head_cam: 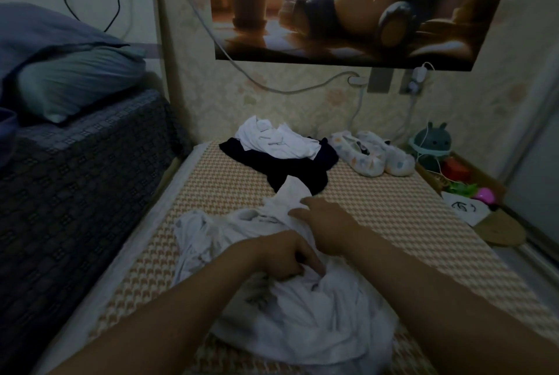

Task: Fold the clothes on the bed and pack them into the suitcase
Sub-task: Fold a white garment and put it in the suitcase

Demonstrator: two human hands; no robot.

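A crumpled white garment [305,317] lies in a heap on the near middle of the bed [211,193], on its woven, check-patterned cover. The left hand [282,256] comes in from the near left and digs into the heap, its fingers curled down and clenched on a bunch of the white cloth. The right hand [325,223] rests just beyond it on the far part of the same garment, fingers stretched out toward the far left. In the dim, blurred view it seems to press the cloth flat rather than grasp it. Farther off, toward the wall, a dark garment [290,172] is spread on the cover with a second white garment [278,142] bundled on top of it. Just right of these stands a pair of pale spotted slippers [372,155]. On the far left, a grey-blue pillow [78,81] sits on a higher, dark-covered surface. A large poster [348,5] hangs on the far wall above the clothes.
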